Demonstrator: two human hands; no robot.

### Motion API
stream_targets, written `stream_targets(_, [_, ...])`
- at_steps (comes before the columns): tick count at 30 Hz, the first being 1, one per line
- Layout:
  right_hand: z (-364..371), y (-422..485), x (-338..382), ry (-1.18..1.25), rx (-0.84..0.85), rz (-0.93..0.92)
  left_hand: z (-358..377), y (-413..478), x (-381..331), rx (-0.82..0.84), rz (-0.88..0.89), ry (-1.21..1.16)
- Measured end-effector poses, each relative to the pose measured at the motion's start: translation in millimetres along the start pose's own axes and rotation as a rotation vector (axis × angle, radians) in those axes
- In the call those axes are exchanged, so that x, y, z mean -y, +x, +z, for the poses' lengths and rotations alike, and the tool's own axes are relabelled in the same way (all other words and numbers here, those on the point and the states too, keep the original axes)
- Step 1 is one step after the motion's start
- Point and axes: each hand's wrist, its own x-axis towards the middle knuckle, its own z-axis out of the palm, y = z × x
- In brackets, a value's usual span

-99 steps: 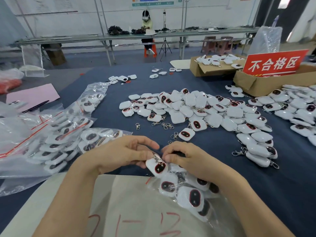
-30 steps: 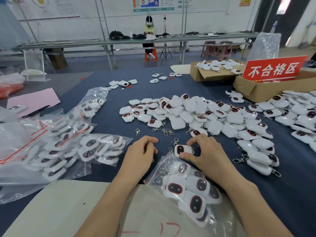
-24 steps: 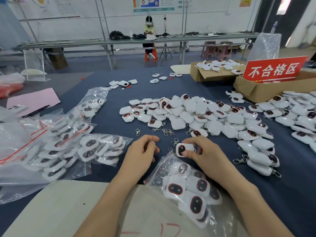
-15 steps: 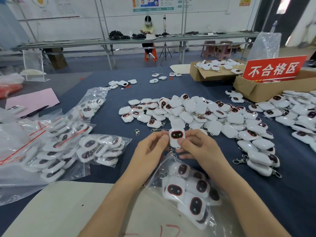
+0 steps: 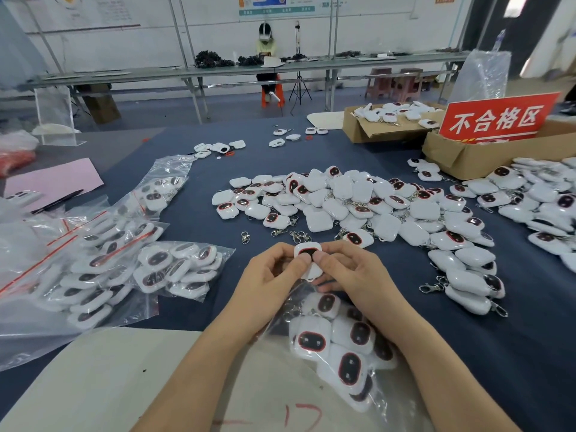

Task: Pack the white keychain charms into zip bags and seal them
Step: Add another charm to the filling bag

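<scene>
While both forearms reach forward from the near edge, the left hand (image 5: 274, 275) and right hand (image 5: 349, 272) meet fingertip to fingertip, thumbs pinched together on one rounded white plastic keychain charm with a dark red-ringed face (image 5: 307, 254). Just below it lies the open clear zip bag of charms (image 5: 339, 335); the loose white charm pile (image 5: 352, 204) spreads beyond on the dark blue table cloth (image 5: 530, 353).

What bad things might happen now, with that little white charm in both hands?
1. Both hands, left and right, pinch the charm only at its edges, so it might slip onto the blue table.
2. The open zip bag beneath lies loose and nobody holds its mouth, so the charm could miss it.
3. Loose metal clips nearby could snag.
</scene>
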Motion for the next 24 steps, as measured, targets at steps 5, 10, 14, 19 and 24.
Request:
stream_targets(5, [-0.6,-0.4,-0.2,0.000,0.015,0.001,-1.1,0.2,-1.1,0.001,0.004,0.032])
stream_targets(10, [-1.0,-0.6,-0.8,-0.006,0.003,0.000,-0.5,-0.8,-1.1,0.006,-0.006,0.004])
stream_targets(14, [0.0,0.0,-0.9,0.008,-0.018,-0.007,-0.3,-1.6,-2.4,0.021,0.001,-0.010])
stream_targets(19, [-0.9,0.4,0.5,-0.006,-0.034,0.012,-1.0,-1.6,-2.5,0.031,0.013,0.026])
stream_targets(24, [0.7,0.6,-0.2,-0.009,-0.053,0.001,-1.6,-0.5,-0.2,0.023,0.021,0.050])
